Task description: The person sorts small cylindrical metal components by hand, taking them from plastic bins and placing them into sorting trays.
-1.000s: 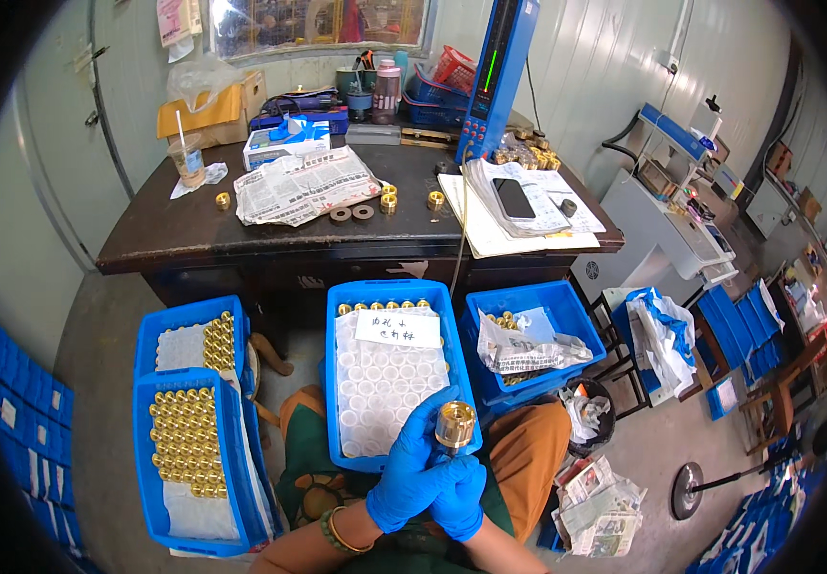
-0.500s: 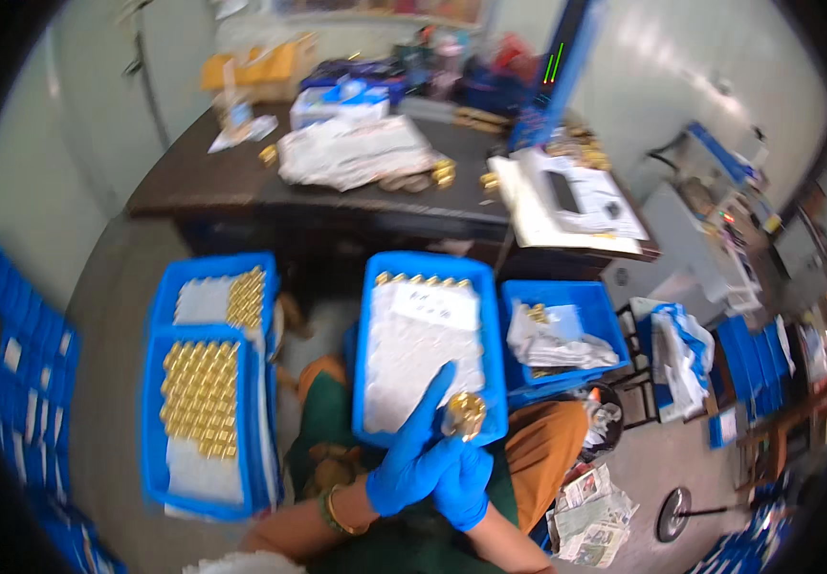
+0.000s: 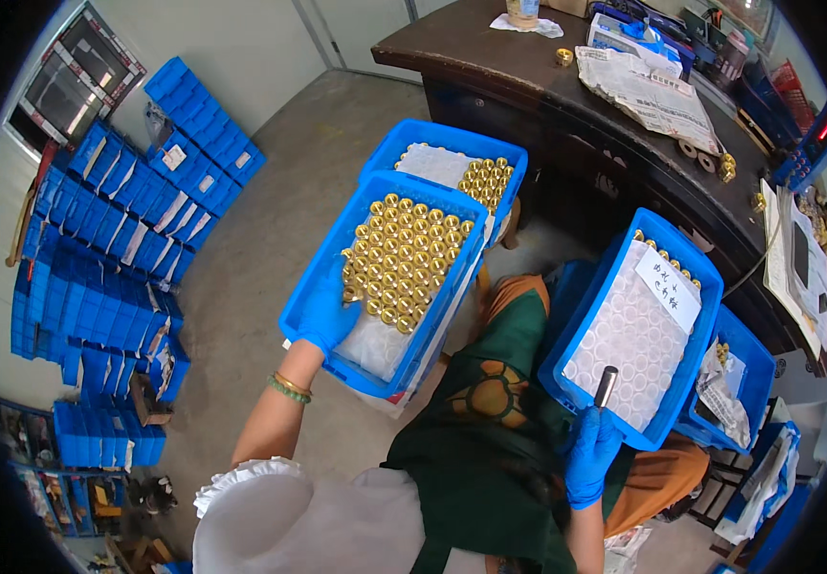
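My left hand (image 3: 329, 314), in a blue glove, reaches into the left blue tray (image 3: 303, 298). Its fingers and thumb close round a brass fitting (image 3: 349, 293) at the near left edge of the rows of shiny round brass fittings (image 3: 402, 251). White padding (image 3: 375, 342) shows at the tray's near end. Low on the right, my right hand (image 3: 593, 454), gloved too, grips a short dark metal cylinder (image 3: 606, 386) that sticks up from the fist. Beneath the cylinder lies the right blue tray (image 3: 566, 378), where a white sheet (image 3: 624, 335) covers round shapes.
Another blue tray (image 3: 423, 131) of fittings sits just beyond the left one. A dark desk (image 3: 528, 57) with newspaper (image 3: 652, 100) stands at the back. Stacked blue bins (image 3: 112, 230) line the left wall. A smaller blue bin (image 3: 762, 368) is at the far right.
My view has swung left. My hands, together over the right tray around a shiny brass piece, have parted: the left has gone to the left tray, the right now shows a metal cylinder.
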{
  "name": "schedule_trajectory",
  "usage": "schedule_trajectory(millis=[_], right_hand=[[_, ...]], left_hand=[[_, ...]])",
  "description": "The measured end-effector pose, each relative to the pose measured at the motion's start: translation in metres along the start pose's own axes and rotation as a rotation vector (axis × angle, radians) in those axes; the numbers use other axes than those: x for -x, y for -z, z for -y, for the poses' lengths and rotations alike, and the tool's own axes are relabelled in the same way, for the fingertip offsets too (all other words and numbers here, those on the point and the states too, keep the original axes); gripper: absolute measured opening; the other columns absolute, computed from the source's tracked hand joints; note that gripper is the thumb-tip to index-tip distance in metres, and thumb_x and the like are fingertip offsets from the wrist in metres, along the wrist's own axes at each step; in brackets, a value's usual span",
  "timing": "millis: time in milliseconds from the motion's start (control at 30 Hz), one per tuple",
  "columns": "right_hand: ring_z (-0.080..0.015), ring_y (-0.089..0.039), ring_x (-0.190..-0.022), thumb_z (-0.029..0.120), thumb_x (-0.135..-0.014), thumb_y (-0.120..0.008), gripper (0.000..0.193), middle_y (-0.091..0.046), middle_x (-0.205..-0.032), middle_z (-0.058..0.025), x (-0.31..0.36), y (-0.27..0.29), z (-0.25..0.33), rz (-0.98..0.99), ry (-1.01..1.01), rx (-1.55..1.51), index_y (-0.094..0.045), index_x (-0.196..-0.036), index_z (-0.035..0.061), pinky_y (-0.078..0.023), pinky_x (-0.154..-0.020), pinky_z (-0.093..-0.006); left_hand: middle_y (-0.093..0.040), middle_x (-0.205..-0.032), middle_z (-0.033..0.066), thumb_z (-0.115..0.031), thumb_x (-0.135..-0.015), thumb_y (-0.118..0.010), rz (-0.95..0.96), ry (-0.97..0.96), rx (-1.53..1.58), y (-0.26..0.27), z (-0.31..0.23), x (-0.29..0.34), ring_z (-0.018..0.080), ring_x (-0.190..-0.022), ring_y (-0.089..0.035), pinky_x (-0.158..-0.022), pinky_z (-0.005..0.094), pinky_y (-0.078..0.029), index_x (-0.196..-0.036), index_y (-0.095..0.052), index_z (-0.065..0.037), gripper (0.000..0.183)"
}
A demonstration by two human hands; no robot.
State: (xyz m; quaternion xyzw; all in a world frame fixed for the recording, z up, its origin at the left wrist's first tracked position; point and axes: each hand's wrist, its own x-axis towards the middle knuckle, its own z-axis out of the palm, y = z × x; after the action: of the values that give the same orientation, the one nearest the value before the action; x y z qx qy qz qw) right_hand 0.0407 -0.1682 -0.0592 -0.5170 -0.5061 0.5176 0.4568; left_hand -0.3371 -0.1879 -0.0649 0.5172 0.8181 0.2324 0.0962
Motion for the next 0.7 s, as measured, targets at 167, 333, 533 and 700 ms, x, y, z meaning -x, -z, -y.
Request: schedule_trajectory(millis=[167, 333, 533, 700], right_hand=[[-0.002, -0.033, -0.047, 0.014, -0.089, -0.044, 0.018, -0.04, -0.057, 0.0054, 0.003, 0.003, 0.016, -0.032, -0.036, -0.032, -0.047, -0.072, 0.0084, -0.024, -0.041, -0.0173], [-0.0065, -0.039, -0.05, 0.011, -0.086, -0.046, 0.02, -0.045, -0.057, 0.0016, 0.006, 0.019, 0.018, -0.142, -0.101, 0.087, -0.049, -0.068, 0.0027, -0.032, -0.045, -0.0215], [-0.0303, -0.055, -0.06, 0.008, -0.075, -0.051, 0.01, -0.056, -0.073, -0.016, -0.025, -0.004, 0.026, 0.25, 0.612, 0.884, -0.053, -0.082, 0.0015, -0.043, -0.05, -0.0391], [-0.0331, -0.058, -0.066, 0.016, -0.078, -0.051, 0.021, -0.058, -0.077, -0.0201, -0.053, 0.017, 0.019, 0.363, 0.309, 0.383, -0.058, -0.093, 0.0031, -0.047, -0.057, -0.0394]], left_hand=[[-0.055, -0.091, 0.0111, -0.007, -0.072, -0.058, 0.075, 0.155, 0.049, -0.027, 0.039, -0.002, 0.0224, -0.076, -0.055, -0.068, 0.0323, -0.046, -0.134, -0.021, -0.012, 0.073], [-0.047, -0.117, 0.0202, -0.004, -0.077, -0.054, 0.084, 0.041, 0.081, -0.038, 0.058, -0.001, 0.0297, -0.102, -0.05, -0.086, 0.0349, -0.041, -0.132, -0.022, -0.003, 0.064], [-0.049, -0.116, 0.0121, -0.023, -0.087, -0.046, 0.616, -0.078, 1.21, -0.05, -0.15, 0.038, 0.0202, -0.106, -0.047, -0.092, 0.0327, -0.036, -0.127, -0.034, -0.001, 0.047], [-0.045, -0.121, 0.0153, -0.029, -0.092, -0.031, 1.383, 0.317, 2.179, -0.132, -0.171, 0.053, 0.0256, -0.112, -0.043, -0.092, 0.0388, -0.036, -0.124, -0.036, -0.001, 0.043]])
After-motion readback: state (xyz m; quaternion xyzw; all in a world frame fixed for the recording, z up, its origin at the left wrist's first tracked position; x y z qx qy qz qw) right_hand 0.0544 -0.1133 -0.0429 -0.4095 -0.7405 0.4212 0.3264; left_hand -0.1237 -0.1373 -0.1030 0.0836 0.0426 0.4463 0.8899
